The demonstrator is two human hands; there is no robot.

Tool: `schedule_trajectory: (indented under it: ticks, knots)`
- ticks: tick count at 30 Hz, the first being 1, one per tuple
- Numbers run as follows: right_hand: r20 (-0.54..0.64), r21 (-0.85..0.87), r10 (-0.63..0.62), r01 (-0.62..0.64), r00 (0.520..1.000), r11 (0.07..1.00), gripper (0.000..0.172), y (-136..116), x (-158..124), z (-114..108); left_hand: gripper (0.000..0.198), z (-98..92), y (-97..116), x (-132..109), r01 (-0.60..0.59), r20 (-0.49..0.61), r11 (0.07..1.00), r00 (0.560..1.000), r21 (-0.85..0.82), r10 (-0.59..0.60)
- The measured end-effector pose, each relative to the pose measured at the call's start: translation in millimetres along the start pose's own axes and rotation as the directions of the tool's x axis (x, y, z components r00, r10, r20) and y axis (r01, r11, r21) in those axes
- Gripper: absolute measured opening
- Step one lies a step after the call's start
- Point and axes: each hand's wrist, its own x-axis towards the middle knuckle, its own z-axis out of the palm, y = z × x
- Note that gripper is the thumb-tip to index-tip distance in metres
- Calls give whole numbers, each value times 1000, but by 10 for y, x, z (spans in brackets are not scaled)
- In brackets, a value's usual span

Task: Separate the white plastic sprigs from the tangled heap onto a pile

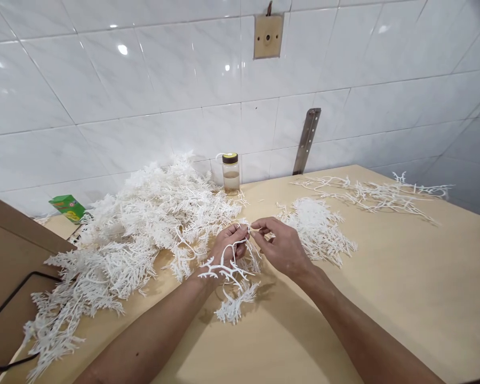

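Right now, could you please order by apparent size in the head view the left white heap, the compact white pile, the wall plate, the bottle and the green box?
1. Left white heap
2. Compact white pile
3. Wall plate
4. Bottle and green box: too alike in size to rank between them.

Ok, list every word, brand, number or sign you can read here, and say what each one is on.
No text can be read in this picture.
Green box: coloured marks, too small and blurred to read.
Bottle: no lettering can be made out.
Wall plate: holes, no readable text.
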Motion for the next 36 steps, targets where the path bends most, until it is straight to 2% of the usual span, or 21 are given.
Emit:
schedule_trajectory:
  ticks: [6, 12, 19, 23, 30, 36]
  knots:
    - [-39, 37, -21, 22, 999, 999, 13, -42, -23, 58, 39, 22, 48, -18, 78, 36, 994, 997, -80, -75]
    - [46, 88, -34, 30, 998, 996, 17, -62, -17, -5, 33, 19, 90, -43, 135, 44, 986, 990, -98, -131]
    - [81, 39, -162, 159, 983, 986, 14, 49, -19, -6, 27, 7, 87, -48, 156, 43, 979, 988, -129, -151]
    - [87, -8, -183, 185, 979, 983, 14, 71, -29, 33, 31, 5, 90, -29, 131, 35, 986, 991, -101, -128]
    - [79, -201, -92, 107, 993, 974, 10, 102, -48, 96, 43, 32, 80, -7, -24, -47, 1000, 999, 12, 25]
    - [140, -271, 113, -72, 984, 960, 8, 89, -58, 119, 41, -10, 23, -53, -26, -44, 987, 998, 157, 34]
